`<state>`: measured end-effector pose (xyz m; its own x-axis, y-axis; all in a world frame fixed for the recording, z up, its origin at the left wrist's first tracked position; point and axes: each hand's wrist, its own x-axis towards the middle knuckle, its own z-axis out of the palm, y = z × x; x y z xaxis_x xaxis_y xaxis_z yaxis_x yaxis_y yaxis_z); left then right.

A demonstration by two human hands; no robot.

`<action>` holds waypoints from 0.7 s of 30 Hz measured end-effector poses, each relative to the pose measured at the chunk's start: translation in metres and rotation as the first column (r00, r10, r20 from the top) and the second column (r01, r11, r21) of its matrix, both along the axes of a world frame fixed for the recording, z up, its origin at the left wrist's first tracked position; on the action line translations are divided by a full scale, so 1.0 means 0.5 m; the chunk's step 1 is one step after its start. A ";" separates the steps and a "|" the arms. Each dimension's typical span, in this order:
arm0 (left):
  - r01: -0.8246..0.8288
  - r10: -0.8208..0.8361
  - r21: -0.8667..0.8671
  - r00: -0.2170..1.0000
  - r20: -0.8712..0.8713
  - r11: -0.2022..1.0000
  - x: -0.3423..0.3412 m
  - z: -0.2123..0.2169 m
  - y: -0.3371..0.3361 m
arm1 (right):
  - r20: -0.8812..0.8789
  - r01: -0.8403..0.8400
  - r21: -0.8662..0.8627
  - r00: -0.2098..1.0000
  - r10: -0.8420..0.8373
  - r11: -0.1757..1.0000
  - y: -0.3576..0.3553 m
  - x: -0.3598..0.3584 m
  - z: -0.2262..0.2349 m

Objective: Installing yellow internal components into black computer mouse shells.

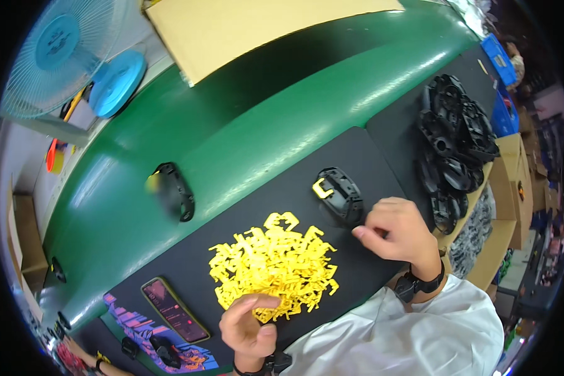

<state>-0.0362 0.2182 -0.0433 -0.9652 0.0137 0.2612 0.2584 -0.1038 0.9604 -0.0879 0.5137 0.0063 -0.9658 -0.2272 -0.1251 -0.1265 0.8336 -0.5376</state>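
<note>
On the dark mat lies a loose heap of small yellow plastic clips (pixel 269 263). My left hand (pixel 249 329) is at the heap's near edge, its index finger reaching over the clips and its thumb apart, with nothing seen between them. To the right of the heap, a black mouse-shaped plastic shell (pixel 343 195) rests on the mat with a yellow clip (pixel 321 188) at its left end. My right hand (pixel 398 230) is beside the shell's near end, fingers curled in and thumb pointing at it. Whatever those fingers may hold is hidden.
Another black shell (pixel 177 193), partly blurred, is on the green conveyor belt (pixel 244 150). Black shells (pixel 454 125) are piled at the right beside cardboard boxes (pixel 511 188). A phone (pixel 175 310) lies at lower left; a blue fan (pixel 59 44) stands at upper left. Another person's arm (pixel 84 357) shows at lower left.
</note>
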 end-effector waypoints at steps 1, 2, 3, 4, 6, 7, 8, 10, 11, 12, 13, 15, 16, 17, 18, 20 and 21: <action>-0.004 0.004 0.008 1.000 -0.007 1.000 0.001 -0.002 -0.001 | -0.024 -0.059 -0.052 0.998 0.058 0.997 0.000 -0.006 -0.011; -0.006 0.006 0.017 1.000 -0.013 1.000 0.002 -0.006 -0.002 | 0.206 -0.113 0.004 0.972 0.110 0.994 0.001 -0.016 -0.001; -0.011 0.011 -0.004 1.000 -0.017 1.000 0.004 -0.010 -0.010 | 0.069 -0.128 -0.112 0.988 0.137 0.985 -0.009 -0.020 -0.024; -0.019 0.021 -0.064 1.000 0.020 0.998 0.006 -0.004 -0.006 | -0.071 -0.149 -0.209 0.988 0.137 0.966 -0.008 -0.021 -0.042; 0.037 -0.036 -0.062 0.999 0.012 0.997 0.002 0.016 -0.014 | -0.155 -0.186 -0.189 0.975 0.158 0.964 -0.018 -0.021 -0.037; 0.089 -0.088 -0.027 0.996 0.022 0.996 0.005 0.010 -0.023 | -0.137 -0.180 -0.258 0.979 0.149 0.949 -0.018 -0.023 -0.034; 0.091 -0.090 -0.013 0.995 0.033 0.996 0.010 0.008 -0.021 | -0.123 -0.176 -0.248 0.981 0.149 0.953 -0.005 -0.019 -0.027; 0.122 -0.121 -0.062 0.993 0.019 0.991 0.008 0.008 -0.025 | -0.172 -0.116 -0.208 0.982 0.081 0.971 0.016 -0.020 -0.014; 0.111 -0.109 -0.085 0.994 0.026 0.990 0.014 0.002 -0.030 | -0.231 0.005 -0.094 0.973 -0.027 0.996 0.030 -0.022 -0.003; 0.091 -0.088 -0.092 0.996 0.030 0.992 0.022 0.003 -0.032 | -0.358 0.157 0.018 0.923 -0.140 0.987 0.044 -0.024 -0.009; 0.071 -0.068 -0.099 0.997 0.035 0.993 0.020 -0.006 -0.027 | -0.430 0.349 0.096 0.859 -0.277 0.932 0.062 -0.023 -0.013; -0.041 0.041 -0.038 0.999 0.006 0.998 0.003 -0.010 -0.002 | -0.543 0.551 0.255 0.762 -0.354 0.795 0.102 -0.016 -0.014; 0.003 -0.003 -0.025 1.000 0.000 1.000 -0.004 -0.009 -0.004 | -0.556 0.612 0.323 0.740 -0.379 0.722 0.118 -0.009 -0.012; 0.020 -0.020 -0.018 1.000 -0.004 1.000 -0.005 -0.011 -0.005 | -0.525 0.641 0.361 0.740 -0.421 0.677 0.129 -0.002 -0.012; 0.040 -0.040 -0.011 0.999 -0.010 0.999 -0.007 -0.012 -0.003 | -0.497 0.668 0.400 0.734 -0.463 0.628 0.137 0.003 -0.015; 0.043 -0.042 -0.023 0.999 0.007 0.999 -0.012 0.000 -0.003 | -0.370 0.693 0.354 0.721 -0.586 0.628 0.149 0.004 -0.027; 0.079 -0.079 -0.042 0.997 0.006 0.996 -0.014 0.008 -0.003 | -0.355 0.673 0.349 0.739 -0.573 0.651 0.142 0.000 -0.031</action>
<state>-0.0429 0.2166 -0.0395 -0.9618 0.1010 0.2544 0.2467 -0.0833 0.9655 -0.0877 0.5846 -0.0090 -0.8702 0.4677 0.1549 0.4513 0.8828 -0.1301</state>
